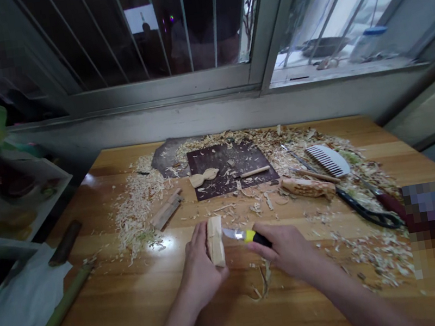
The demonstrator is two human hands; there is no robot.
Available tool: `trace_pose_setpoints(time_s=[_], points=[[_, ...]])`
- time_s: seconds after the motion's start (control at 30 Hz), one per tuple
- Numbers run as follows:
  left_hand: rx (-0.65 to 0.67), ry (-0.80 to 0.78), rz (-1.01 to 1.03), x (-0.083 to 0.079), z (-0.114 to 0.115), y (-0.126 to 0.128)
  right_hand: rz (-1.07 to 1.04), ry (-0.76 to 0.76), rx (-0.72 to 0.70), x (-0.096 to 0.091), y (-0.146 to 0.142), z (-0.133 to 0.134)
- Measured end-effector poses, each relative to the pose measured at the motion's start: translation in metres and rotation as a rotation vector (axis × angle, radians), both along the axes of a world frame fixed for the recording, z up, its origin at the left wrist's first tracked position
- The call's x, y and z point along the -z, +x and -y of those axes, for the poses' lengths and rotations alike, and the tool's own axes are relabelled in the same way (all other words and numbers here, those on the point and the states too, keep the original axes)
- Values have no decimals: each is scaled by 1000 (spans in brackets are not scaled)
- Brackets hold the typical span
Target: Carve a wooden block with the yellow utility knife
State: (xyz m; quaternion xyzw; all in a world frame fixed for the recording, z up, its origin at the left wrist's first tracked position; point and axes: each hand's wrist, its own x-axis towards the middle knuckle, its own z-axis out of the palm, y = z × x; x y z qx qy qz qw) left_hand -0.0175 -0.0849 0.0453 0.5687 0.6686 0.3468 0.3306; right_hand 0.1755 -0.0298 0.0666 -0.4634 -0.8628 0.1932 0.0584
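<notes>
My left hand (201, 267) is closed around a pale block of wood (215, 240), held up above the table with its cut face toward me. In my right hand (286, 246) is a carving knife (249, 236) with a black and yellow handle. Its short blade points left, close to the block's right edge; whether it touches the wood I cannot tell. Below the hands a few long curled shavings (265, 279) lie on the wooden table (148, 300). Beyond, a carved wooden piece with a narrow waist (204, 177) rests on a dark mat (216, 157).
Wood shavings (135, 214) spread across the table's left and far side. To the right lie a white comb (328, 161), a rough wood piece (308, 187) and a black-handled tool (369, 209). A dark stick (65, 242) and a green stick (60, 314) lie left. Behind is a barred window (173, 90).
</notes>
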Motion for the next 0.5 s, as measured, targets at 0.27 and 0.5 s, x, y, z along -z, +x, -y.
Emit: trace_pose_setpoints(time_s=[0.27, 0.5], points=[[14, -5, 107, 3, 2, 4, 1, 3, -18, 8, -4, 1], [32, -74, 313, -3, 5, 0, -17, 3, 89, 5, 1, -5]])
